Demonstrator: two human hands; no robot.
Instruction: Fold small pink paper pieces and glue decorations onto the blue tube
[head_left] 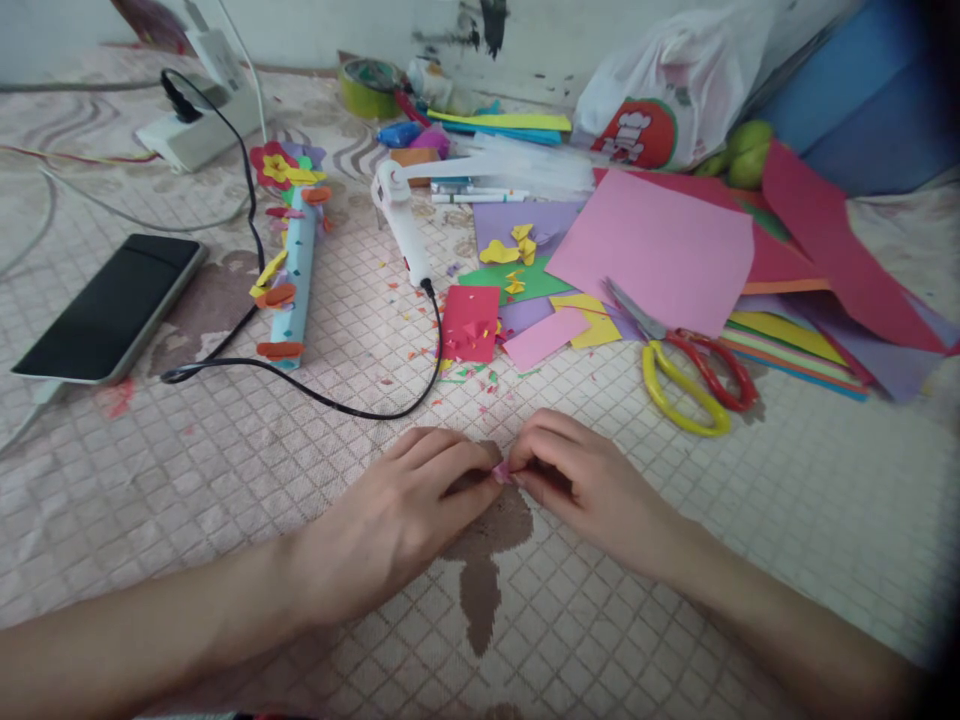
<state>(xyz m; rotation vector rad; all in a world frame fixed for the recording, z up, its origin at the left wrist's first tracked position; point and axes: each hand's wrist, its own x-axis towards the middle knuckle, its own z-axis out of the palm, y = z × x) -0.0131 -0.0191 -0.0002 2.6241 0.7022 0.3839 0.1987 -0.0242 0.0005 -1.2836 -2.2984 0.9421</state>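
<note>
My left hand (420,495) and my right hand (581,480) meet at the middle of the cloth, fingertips pinched together on a small pink paper piece (502,471). Most of that piece is covered by my fingers, so its shape does not show. Just beyond my hands lie tiny coloured paper scraps and a red paper rectangle (471,310) strewn with bits. A pink paper strip (546,338) rests to its right. Scissors (686,385) with one yellow and one red handle lie further right, blades partly apart.
A white hot glue gun (401,220) trails a black cord. At left are a light blue paper tube (298,270) with paper flowers, a phone (112,305) and a power strip (199,130). Coloured sheets (660,240), green tape (369,88) and a plastic bag (675,80) sit behind.
</note>
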